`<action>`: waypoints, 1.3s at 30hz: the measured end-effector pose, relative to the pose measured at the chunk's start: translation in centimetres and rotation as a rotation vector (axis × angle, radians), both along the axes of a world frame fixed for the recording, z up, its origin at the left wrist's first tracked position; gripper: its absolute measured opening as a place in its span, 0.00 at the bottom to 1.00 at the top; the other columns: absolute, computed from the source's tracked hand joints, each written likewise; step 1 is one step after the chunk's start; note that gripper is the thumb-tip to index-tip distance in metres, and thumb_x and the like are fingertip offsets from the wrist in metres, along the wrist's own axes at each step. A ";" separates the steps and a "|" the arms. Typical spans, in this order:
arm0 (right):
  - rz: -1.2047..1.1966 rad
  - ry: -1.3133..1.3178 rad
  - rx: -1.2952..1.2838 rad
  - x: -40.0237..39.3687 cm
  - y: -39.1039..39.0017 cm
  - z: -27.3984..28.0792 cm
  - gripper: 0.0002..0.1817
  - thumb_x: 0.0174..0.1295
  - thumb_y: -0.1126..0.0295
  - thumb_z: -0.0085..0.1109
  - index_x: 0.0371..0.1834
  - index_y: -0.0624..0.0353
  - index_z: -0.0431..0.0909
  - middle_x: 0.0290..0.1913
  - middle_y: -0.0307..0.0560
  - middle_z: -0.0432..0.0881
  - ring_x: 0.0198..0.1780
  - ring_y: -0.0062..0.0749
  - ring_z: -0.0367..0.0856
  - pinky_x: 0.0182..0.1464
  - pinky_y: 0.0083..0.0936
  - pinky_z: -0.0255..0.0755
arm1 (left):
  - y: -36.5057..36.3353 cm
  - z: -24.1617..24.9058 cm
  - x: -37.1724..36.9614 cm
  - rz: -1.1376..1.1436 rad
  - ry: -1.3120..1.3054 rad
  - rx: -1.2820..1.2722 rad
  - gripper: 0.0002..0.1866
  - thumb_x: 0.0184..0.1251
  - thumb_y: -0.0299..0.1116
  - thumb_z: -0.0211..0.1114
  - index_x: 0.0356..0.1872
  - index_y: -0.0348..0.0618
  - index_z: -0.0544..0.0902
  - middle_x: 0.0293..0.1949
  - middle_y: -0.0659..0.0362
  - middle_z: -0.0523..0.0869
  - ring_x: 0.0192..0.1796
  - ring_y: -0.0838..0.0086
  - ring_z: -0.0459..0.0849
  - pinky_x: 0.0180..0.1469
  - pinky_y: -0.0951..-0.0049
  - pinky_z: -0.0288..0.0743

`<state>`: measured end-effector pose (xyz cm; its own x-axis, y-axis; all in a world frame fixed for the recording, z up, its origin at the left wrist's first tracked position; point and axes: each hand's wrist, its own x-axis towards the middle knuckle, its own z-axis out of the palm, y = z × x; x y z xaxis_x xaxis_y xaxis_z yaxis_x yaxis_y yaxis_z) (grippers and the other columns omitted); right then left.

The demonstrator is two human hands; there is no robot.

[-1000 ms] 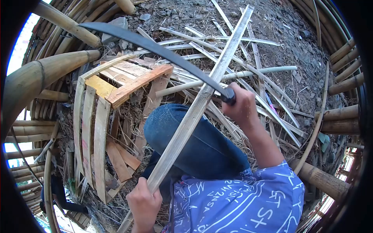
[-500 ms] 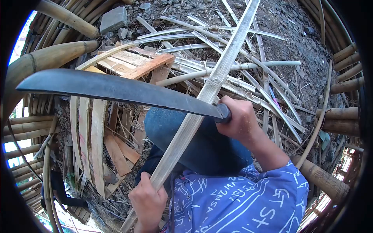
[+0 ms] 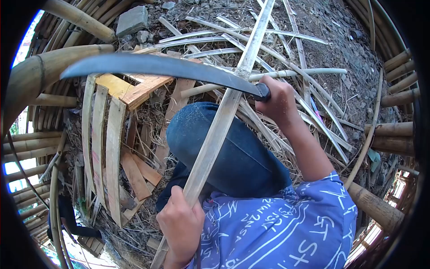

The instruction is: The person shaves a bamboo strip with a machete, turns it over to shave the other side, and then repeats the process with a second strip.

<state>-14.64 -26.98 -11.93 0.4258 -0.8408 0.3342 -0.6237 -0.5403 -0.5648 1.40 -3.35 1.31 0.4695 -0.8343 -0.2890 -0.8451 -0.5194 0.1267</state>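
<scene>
My right hand (image 3: 278,99) is closed round the dark handle of a machete (image 3: 156,66). Its long curved blade points left and crosses a split bamboo strip (image 3: 214,127), near a node. My left hand (image 3: 180,219) grips the lower end of that strip, close to my body. The strip runs diagonally up and away, passing in front of my bent knee (image 3: 201,130) in blue jeans. Whether the blade's edge bites into the bamboo cannot be made out.
Several split bamboo strips (image 3: 320,121) lie crossed on the debris-covered ground ahead. A wooden crate (image 3: 148,92) with slats (image 3: 114,157) stands left of my knee. Thick bamboo poles (image 3: 62,67) frame both sides. A grey block (image 3: 132,21) lies at the back left.
The machete and my right hand have moved farther up along the strip, away from my body. My left hand and the strip have shifted slightly; the strip stands a bit steeper.
</scene>
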 end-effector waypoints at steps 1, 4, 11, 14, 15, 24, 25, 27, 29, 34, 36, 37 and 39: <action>0.026 -0.010 -0.022 0.0 -0.3 -0.1 0.11 0.39 0.77 0.63 0.27 0.61 0.72 0.21 0.56 0.77 0.27 0.52 0.81 0.30 0.38 0.74 | 0.0 0.1 0.0 0.008 -0.003 -0.001 0.10 0.55 0.28 0.63 0.29 0.38 0.68 0.20 0.45 0.78 0.25 0.49 0.81 0.27 0.55 0.73; -0.024 0.025 -0.048 -0.2 -1.8 -0.8 0.11 0.39 0.75 0.63 0.27 0.59 0.72 0.22 0.55 0.78 0.28 0.51 0.81 0.30 0.39 0.74 | 0.3 0.2 -0.1 0.019 0.021 0.006 0.10 0.55 0.28 0.63 0.29 0.38 0.68 0.20 0.45 0.78 0.25 0.49 0.81 0.27 0.55 0.74; -0.073 0.046 -0.111 -0.5 -3.2 -1.7 0.10 0.41 0.73 0.64 0.26 0.57 0.73 0.22 0.52 0.80 0.28 0.49 0.82 0.31 0.39 0.75 | 0.6 0.1 -0.2 0.033 -0.004 -0.013 0.10 0.55 0.27 0.62 0.28 0.38 0.68 0.20 0.45 0.78 0.25 0.48 0.80 0.27 0.54 0.73; -0.204 0.049 -0.087 -1.7 -6.2 -3.2 0.07 0.44 0.73 0.62 0.27 0.57 0.76 0.23 0.52 0.81 0.28 0.49 0.82 0.32 0.39 0.76 | 1.8 0.1 0.1 0.025 -0.004 -0.018 0.09 0.54 0.27 0.62 0.28 0.37 0.68 0.19 0.44 0.78 0.24 0.47 0.80 0.27 0.54 0.73; -0.342 0.058 -0.035 -2.6 -7.7 -4.1 0.06 0.46 0.72 0.61 0.28 0.56 0.77 0.23 0.52 0.82 0.28 0.50 0.82 0.32 0.39 0.77 | 2.5 0.1 0.3 0.018 0.008 -0.019 0.09 0.53 0.26 0.61 0.28 0.37 0.69 0.19 0.43 0.77 0.24 0.46 0.80 0.27 0.54 0.73; -0.492 -0.119 0.060 -5.7 -9.9 -7.8 0.05 0.48 0.74 0.55 0.21 0.64 0.74 0.16 0.51 0.74 0.20 0.46 0.76 0.27 0.36 0.68 | 4.9 1.1 1.6 0.100 0.105 0.021 0.16 0.62 0.31 0.57 0.46 0.29 0.77 0.19 0.40 0.78 0.21 0.46 0.77 0.25 0.54 0.71; -0.498 -0.120 0.064 -5.3 -8.9 -6.8 0.05 0.48 0.74 0.55 0.21 0.64 0.74 0.16 0.51 0.74 0.20 0.46 0.76 0.27 0.36 0.68 | 4.5 1.2 1.7 0.146 0.147 0.057 0.17 0.59 0.30 0.57 0.47 0.29 0.77 0.22 0.37 0.78 0.25 0.42 0.78 0.27 0.52 0.71; -0.416 -0.240 0.113 -4.6 -6.5 -4.5 0.03 0.48 0.76 0.56 0.21 0.63 0.73 0.15 0.48 0.73 0.18 0.36 0.74 0.23 0.30 0.65 | 3.8 1.6 1.6 0.183 0.189 0.098 0.19 0.56 0.29 0.58 0.48 0.28 0.76 0.24 0.35 0.78 0.28 0.39 0.78 0.29 0.51 0.71; -0.320 -0.324 0.158 -4.0 -3.6 -3.2 0.02 0.48 0.78 0.56 0.23 0.62 0.73 0.16 0.46 0.73 0.17 0.31 0.72 0.22 0.26 0.62 | 2.9 1.8 1.5 0.179 0.139 0.117 0.20 0.56 0.28 0.58 0.48 0.25 0.76 0.24 0.35 0.78 0.28 0.40 0.78 0.30 0.51 0.71; 0.011 -0.332 0.224 -2.2 2.0 1.4 0.07 0.42 0.80 0.59 0.25 0.61 0.72 0.17 0.48 0.73 0.20 0.39 0.78 0.25 0.29 0.69 | 1.1 2.0 0.7 0.183 0.008 0.211 0.10 0.51 0.29 0.60 0.34 0.38 0.75 0.22 0.41 0.78 0.30 0.46 0.81 0.32 0.52 0.71; 0.054 -0.139 0.179 -2.2 2.2 1.5 0.11 0.38 0.77 0.63 0.25 0.59 0.72 0.20 0.52 0.76 0.24 0.48 0.80 0.27 0.33 0.72 | 1.5 2.1 0.8 0.159 -0.049 0.288 0.11 0.51 0.30 0.61 0.35 0.38 0.75 0.24 0.42 0.79 0.30 0.47 0.82 0.33 0.53 0.72; 0.075 -0.077 0.155 -2.2 1.9 1.4 0.12 0.36 0.76 0.65 0.25 0.59 0.72 0.20 0.52 0.77 0.24 0.50 0.80 0.27 0.34 0.72 | 2.4 1.6 1.5 0.125 -0.057 0.235 0.11 0.51 0.32 0.62 0.35 0.39 0.76 0.24 0.44 0.80 0.30 0.49 0.82 0.33 0.54 0.73; 0.097 0.015 0.147 -2.6 1.2 0.9 0.15 0.35 0.73 0.67 0.27 0.58 0.72 0.22 0.51 0.78 0.26 0.49 0.81 0.29 0.37 0.74 | 3.6 1.3 2.1 0.101 -0.058 0.183 0.11 0.51 0.33 0.62 0.35 0.41 0.76 0.24 0.45 0.81 0.30 0.50 0.82 0.34 0.54 0.75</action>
